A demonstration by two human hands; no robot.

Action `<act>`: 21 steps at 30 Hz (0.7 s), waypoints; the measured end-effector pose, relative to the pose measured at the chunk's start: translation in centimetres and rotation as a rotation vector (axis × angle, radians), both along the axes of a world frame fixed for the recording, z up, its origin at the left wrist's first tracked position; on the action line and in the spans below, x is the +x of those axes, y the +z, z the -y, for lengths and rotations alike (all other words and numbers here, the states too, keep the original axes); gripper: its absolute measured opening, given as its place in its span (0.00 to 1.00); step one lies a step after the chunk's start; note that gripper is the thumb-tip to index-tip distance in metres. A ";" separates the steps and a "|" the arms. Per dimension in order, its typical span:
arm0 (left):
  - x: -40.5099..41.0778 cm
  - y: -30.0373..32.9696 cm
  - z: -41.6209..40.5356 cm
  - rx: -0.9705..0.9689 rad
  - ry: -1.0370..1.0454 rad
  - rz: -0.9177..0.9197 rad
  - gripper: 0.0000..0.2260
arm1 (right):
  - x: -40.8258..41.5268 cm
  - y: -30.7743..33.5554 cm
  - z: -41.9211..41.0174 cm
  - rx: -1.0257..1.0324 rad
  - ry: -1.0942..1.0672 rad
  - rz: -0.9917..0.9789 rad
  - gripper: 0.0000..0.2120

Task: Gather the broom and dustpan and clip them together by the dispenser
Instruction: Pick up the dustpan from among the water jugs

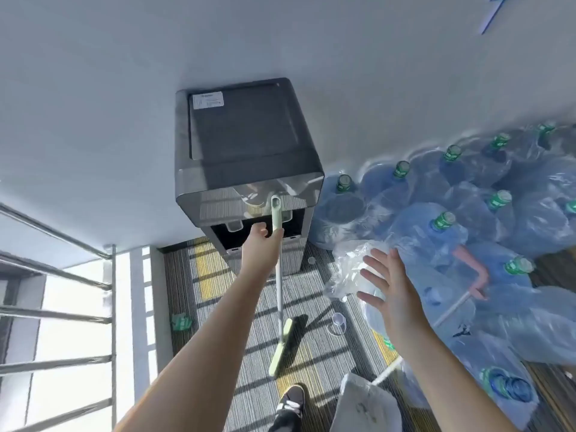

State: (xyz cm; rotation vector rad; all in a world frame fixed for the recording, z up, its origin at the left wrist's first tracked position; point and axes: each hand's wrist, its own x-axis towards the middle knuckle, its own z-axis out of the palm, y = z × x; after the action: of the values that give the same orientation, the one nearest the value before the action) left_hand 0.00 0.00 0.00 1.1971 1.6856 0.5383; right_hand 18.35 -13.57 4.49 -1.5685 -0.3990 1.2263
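Beside the dispenser (246,157), bagged water jugs (436,232), seemingly empty.

Plain white wall (124,88) fills the top. Striped grey carpet (314,307) with yellow bands, sunlit, crossed by bar shadows. Metal railing (62,313) at left against bright light. Blue water jugs (467,188) in plastic wrap piled right along the wall.

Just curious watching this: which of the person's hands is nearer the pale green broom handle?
Left. The left hand grips the pale green broom handle near its top; the right hand hangs open, apart to the right, over the blue water bottles.
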 end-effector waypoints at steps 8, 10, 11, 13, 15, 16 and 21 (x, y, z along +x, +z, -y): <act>2.5 -4.9 -3.8 -0.073 -0.052 -0.087 0.15 | 0.5 -3.5 -5.5 -0.062 0.029 -0.005 0.22; 2.8 -5.8 -4.0 -0.062 -0.100 -0.145 0.10 | 1.4 -4.1 -5.9 -0.079 0.003 -0.012 0.20; 3.0 -6.2 -3.8 -0.052 -0.115 -0.145 0.08 | 1.8 -4.4 -5.9 -0.088 -0.007 -0.009 0.20; 3.4 -6.8 -3.0 -0.033 -0.134 -0.089 0.05 | 2.5 -4.8 -5.6 -0.101 -0.024 0.008 0.20; 4.1 -7.3 -1.7 -0.004 -0.185 -0.071 0.03 | 3.3 -5.1 -4.8 -0.120 -0.049 0.008 0.20; 4.6 -7.8 -0.9 0.020 -0.226 -0.091 0.02 | 3.8 -5.4 -4.3 -0.123 -0.062 0.015 0.21; 9.5 -9.4 2.8 0.114 -0.402 -0.135 0.07 | 8.8 -8.3 0.0 -0.181 -0.168 0.039 0.16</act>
State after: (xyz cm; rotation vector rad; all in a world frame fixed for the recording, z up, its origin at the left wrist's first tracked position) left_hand 9.47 -2.77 -9.43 1.6365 1.4820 0.3122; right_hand 27.11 -13.58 -3.79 -1.7449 -0.1802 1.1283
